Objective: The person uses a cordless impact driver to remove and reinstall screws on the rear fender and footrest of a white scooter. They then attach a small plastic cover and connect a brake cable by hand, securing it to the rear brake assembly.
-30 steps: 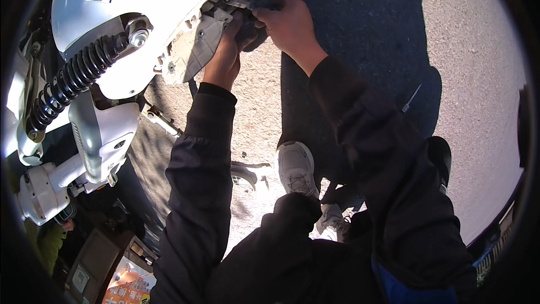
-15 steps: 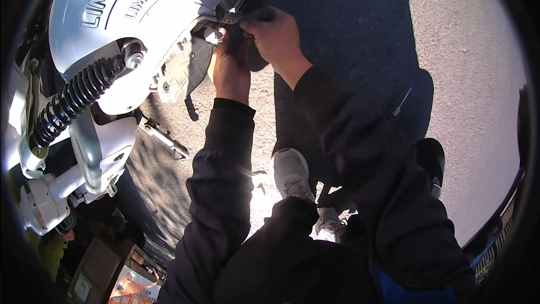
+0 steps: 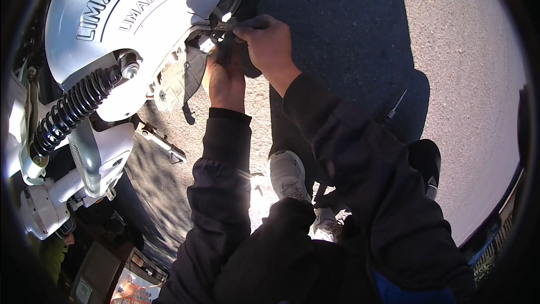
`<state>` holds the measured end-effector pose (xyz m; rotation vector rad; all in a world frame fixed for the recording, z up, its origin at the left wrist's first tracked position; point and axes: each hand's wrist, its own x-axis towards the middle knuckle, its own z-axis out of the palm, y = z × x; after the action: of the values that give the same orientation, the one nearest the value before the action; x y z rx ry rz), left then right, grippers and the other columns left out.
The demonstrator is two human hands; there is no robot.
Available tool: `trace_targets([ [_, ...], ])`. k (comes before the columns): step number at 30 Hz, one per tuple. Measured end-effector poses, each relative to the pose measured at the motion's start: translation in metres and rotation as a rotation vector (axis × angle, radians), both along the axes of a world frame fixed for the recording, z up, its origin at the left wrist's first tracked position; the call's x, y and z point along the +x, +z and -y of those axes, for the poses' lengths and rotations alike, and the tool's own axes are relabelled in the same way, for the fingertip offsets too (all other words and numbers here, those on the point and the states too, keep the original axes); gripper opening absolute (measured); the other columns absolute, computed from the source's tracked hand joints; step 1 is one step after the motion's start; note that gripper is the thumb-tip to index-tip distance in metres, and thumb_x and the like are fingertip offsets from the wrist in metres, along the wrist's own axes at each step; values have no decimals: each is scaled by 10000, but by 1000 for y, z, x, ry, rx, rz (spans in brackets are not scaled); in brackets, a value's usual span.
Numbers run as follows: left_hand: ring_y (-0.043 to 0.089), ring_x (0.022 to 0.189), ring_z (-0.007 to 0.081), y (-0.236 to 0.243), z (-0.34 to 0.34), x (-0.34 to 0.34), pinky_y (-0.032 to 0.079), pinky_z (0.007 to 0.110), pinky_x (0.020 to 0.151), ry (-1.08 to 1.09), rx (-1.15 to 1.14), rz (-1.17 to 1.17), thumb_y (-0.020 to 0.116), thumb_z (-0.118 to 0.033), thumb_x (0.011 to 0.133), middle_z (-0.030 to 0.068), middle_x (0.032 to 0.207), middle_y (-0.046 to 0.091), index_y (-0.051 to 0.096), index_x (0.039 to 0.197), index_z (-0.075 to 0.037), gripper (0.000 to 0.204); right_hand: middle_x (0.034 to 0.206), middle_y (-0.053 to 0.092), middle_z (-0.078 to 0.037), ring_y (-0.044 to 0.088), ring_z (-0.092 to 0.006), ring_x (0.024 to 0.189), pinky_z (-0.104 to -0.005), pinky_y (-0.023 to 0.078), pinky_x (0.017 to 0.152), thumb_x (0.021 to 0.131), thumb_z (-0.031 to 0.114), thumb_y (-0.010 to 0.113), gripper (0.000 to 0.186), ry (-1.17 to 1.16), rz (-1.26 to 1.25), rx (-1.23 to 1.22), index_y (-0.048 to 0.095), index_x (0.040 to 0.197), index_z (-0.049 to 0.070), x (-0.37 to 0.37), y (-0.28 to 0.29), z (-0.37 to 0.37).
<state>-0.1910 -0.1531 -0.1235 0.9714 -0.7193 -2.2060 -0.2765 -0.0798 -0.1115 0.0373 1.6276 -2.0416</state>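
At the tail end of a white scooter's body panel (image 3: pixel 146 5), both my hands work close together. My right hand (image 3: pixel 269 49) comes from the right, thumb and forefinger pinched at a small dark part by the rear bracket (image 3: pixel 220 27). What lies in the pinch is too small to name. From below, my left hand (image 3: pixel 226 83) reaches up under the same spot, its fingers curled in deep shadow against something I cannot make out. Beside it hangs a dusty grey plastic flap (image 3: pixel 183 76) with bolt holes.
A black coil shock absorber (image 3: pixel 76 107) and a white wheel hub arm (image 3: pixel 104 152) are at the left. The metal side stand (image 3: pixel 163 142) juts over the asphalt. A screwdriver (image 3: pixel 397 104) lies on the shaded ground at the right. My shoe (image 3: pixel 288 174) is below; a printed bag (image 3: pixel 135 290) sits at the lower left.
Both hands stay at the rear bracket. My right hand shifts slightly left and my left hand's fingers sink further into shadow. The whole view has moved a little.
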Motion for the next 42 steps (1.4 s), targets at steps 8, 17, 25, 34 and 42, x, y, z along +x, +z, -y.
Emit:
trace_targets([
  [8,628,1209,327,11,-1,-3,494,447,1113,51,147,-68,505,-95,1056,221,1268,649,570,1244,95,275,802,741,-136,715,-184,735,-286,542,685,817,34,775,120,-14,-15,24,722,869,-61,0,-1,1],
  [17,644,1190,336,4,4,-3,512,453,1097,53,106,-35,489,-102,1062,234,1266,654,566,1245,107,288,773,744,-144,734,-232,719,-340,556,675,751,100,804,159,-28,-113,75,741,839,-16,-3,-9,4],
  [25,651,1178,331,-5,10,1,525,455,1074,-10,49,-86,524,-113,1052,225,1267,657,576,1250,91,289,771,745,-146,736,-232,717,-345,560,669,748,100,809,174,-25,-61,85,741,850,-24,-5,-11,5],
  [34,640,1173,297,-18,25,-4,527,419,1060,-164,92,-236,553,-108,1042,187,1254,655,588,1232,58,255,760,737,-119,724,-182,720,-315,558,658,753,93,830,185,22,-61,18,716,845,-20,-8,-12,2],
  [42,547,1308,267,-8,30,10,409,384,1180,-392,55,-191,568,-143,1048,109,1390,599,547,1385,4,368,958,718,-148,717,-219,882,-315,573,810,887,59,730,283,285,-23,22,618,1102,-87,-20,-19,-30],
])
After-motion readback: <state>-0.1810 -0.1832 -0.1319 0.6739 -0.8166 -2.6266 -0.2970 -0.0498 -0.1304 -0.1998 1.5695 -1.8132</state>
